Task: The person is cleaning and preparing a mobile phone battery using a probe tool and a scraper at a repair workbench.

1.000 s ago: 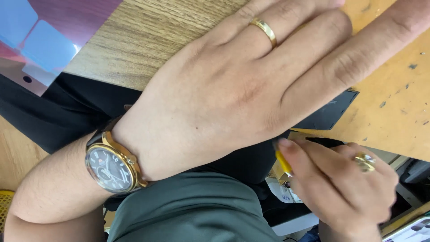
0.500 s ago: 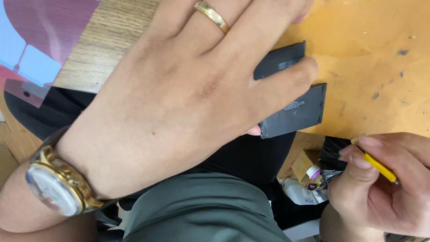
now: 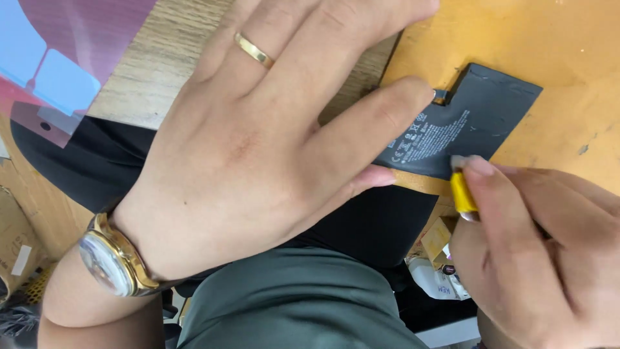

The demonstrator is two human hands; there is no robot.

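Observation:
My left hand [image 3: 258,142], with a gold ring and a gold wristwatch [image 3: 113,262], lies flat across the table edge, its thumb and forefinger pressing on a flat black L-shaped battery [image 3: 465,126]. The battery rests on an orange mat [image 3: 555,45]. My right hand [image 3: 542,252] at the lower right pinches a small yellow tool [image 3: 462,191] whose tip touches the battery's near edge.
A wooden tabletop [image 3: 155,64] runs under my left hand. A purple and blue glossy sheet [image 3: 58,64] lies at the upper left. Dark clothing [image 3: 310,304] fills the bottom middle. Small boxes and clutter [image 3: 439,258] sit below the table edge.
My left hand has slid left and up, uncovering more of the battery. My right hand has brought the yellow tool up from below the table to the battery's edge.

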